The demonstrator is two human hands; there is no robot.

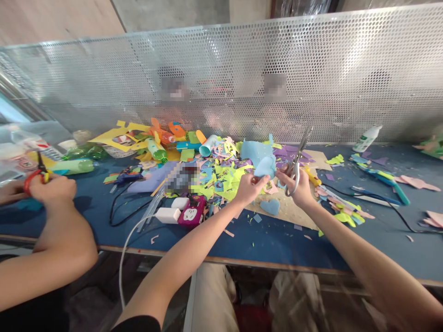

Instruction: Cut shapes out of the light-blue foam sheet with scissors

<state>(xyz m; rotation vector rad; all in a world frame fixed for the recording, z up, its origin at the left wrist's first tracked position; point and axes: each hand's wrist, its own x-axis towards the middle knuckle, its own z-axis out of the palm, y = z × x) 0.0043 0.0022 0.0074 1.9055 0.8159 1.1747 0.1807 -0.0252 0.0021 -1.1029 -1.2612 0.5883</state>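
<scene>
Between the fingers of my left hand [251,188] is a light blue paper piece [266,167] with a rounded edge. My right hand [296,186] is closed around the grey handles of a pair of scissors [300,150]; the blades point up and away from me. The fingertips of the right hand come close to the paper's right edge, and I cannot tell whether they touch it. Below the hands, a blue heart-shaped cutout [270,206] lies on a brown sheet [287,210]. Behind the paper stands a larger blue piece [254,151].
Colourful paper scraps [221,177] cover the middle of the blue table [221,249]. A purple power strip [191,213] with white plugs is at left-centre. On the left, another person's hand [51,186] holds red-handled scissors [32,177]. A glue bottle [367,138] stands near the perforated metal screen [221,74].
</scene>
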